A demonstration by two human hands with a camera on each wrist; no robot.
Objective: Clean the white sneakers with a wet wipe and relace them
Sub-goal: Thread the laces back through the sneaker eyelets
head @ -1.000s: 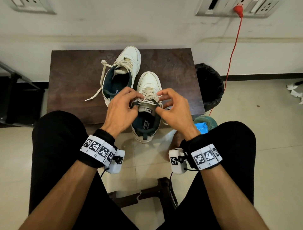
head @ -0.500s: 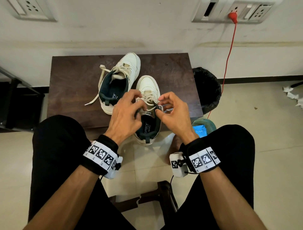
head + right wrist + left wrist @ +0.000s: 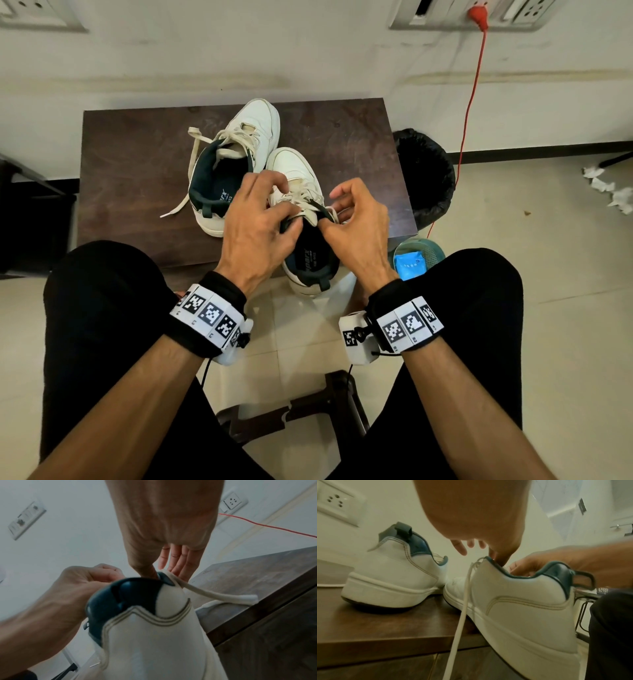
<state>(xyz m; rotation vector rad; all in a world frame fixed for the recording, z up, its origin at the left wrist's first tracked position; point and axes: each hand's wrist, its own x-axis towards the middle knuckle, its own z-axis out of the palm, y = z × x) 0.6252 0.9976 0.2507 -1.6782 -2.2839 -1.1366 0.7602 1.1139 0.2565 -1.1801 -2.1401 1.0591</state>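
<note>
Two white sneakers with dark blue lining stand on the brown table [image 3: 137, 164]. The far sneaker [image 3: 239, 161] lies left of centre with a loose lace [image 3: 191, 178] trailing off it. The near sneaker [image 3: 308, 246] juts heel-first over the table's front edge. My left hand [image 3: 291, 212] pinches its left collar edge with the thumb [image 3: 500, 557] inside; a lace [image 3: 462, 615] hangs down from there. My right hand [image 3: 329, 216] pinches the right collar edge; its thumb [image 3: 145, 570] is at the rim, and the other lace end [image 3: 214, 595] drapes onto the table.
A black-lined bin [image 3: 424, 178] stands right of the table. Below it a blue wipe pack [image 3: 409, 263] lies in a green basket [image 3: 436, 251]. A red cable [image 3: 469, 120] hangs from the wall socket. Crumpled tissues [image 3: 609, 195] lie on the floor at right. A dark stool [image 3: 308, 411] is between my knees.
Both hands have moved from the tongue to the two sides of the near sneaker's collar. The left fingers have spread over the laces. The sneakers have stayed where they were.
</note>
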